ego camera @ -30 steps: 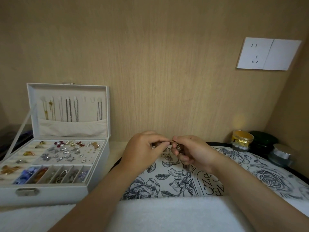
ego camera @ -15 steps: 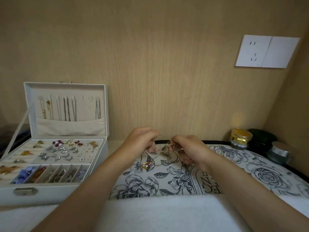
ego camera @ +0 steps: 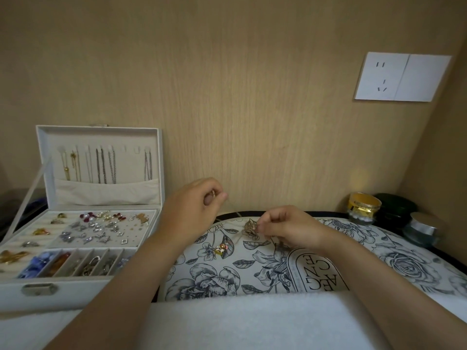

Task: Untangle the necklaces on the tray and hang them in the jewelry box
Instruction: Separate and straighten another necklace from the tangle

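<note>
A white jewelry box [ego camera: 83,286] stands open at the left, with several chains [ego camera: 103,165] hanging inside its lid. In front of me lies a floral-printed tray [ego camera: 252,269]. My right hand [ego camera: 288,228] pinches a gold leaf-like pendant [ego camera: 250,226] just above the tray. My left hand [ego camera: 194,208] is raised to the left of it, its fingertips pinched on the thin necklace chain, which is barely visible. A small coloured charm [ego camera: 222,248] lies on the tray below my left hand.
The box's lower tray holds earrings, rings and beads [ego camera: 96,228]. A gold-lidded jar [ego camera: 362,208], a dark jar [ego camera: 394,210] and a silver-lidded jar [ego camera: 420,228] stand at the back right. A white towel [ego camera: 240,322] covers the front edge. A wall socket [ego camera: 401,77] is mounted above.
My hands were together at the pendant; my left hand has now pulled up and to the left, away from my right hand, which stays low holding the pendant.
</note>
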`<state>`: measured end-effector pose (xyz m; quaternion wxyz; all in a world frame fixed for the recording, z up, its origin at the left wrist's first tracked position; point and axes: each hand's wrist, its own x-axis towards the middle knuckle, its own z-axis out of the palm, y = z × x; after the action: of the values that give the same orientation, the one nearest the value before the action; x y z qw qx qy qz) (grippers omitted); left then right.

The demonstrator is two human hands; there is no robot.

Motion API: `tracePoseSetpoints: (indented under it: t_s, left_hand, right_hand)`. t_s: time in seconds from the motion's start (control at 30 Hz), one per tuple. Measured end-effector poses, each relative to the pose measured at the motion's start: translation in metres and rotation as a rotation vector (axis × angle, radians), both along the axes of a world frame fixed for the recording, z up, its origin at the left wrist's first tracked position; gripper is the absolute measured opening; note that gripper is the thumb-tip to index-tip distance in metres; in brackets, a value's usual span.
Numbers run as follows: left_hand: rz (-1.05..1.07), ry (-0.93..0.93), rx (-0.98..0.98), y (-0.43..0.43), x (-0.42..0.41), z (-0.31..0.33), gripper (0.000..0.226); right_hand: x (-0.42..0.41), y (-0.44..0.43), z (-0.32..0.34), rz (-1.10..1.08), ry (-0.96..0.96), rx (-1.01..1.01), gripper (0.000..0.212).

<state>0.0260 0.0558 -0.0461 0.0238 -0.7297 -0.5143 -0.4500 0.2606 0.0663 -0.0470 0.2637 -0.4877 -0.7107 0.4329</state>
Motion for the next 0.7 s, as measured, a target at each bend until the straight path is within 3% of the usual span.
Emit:
tracePoseSetpoints:
  t_s: [0.1,0.23,0.37,0.47,0.53,0.63,0.7]
  left_hand:
    - [0.087,0.26,0.117,0.001,-0.001,-0.002,0.019]
    - [0.063,0.271,0.084,0.009,0.003,-0.013,0.016]
    - [0.197,0.296,0.116,0.013,0.009,-0.024,0.011]
    - [0.303,0.366,-0.083,0.009,0.018,-0.028,0.018]
    - [0.288,0.294,-0.17,0.007,0.022,-0.03,0.023]
    - [0.116,0.014,-0.254,0.001,0.032,-0.022,0.011]
    - [0.011,-0.062,-0.355,-0.003,0.041,-0.018,0.021]
  right_hand:
    - [0.002,0.003,-0.002,-0.06,0.011,0.056,0.011]
    - [0.003,0.002,0.0,-0.087,0.009,0.074,0.013]
    - [0.0,0.001,0.001,-0.065,0.06,0.024,0.011]
    - [-0.003,0.004,-0.001,-0.086,0.15,-0.019,0.011]
    - [-0.003,0.004,-0.001,-0.089,0.212,-0.064,0.014]
    - [-0.002,0.005,0.001,-0.102,0.262,-0.129,0.017]
    - [-0.001,0.005,0.001,-0.103,0.306,-0.174,0.018]
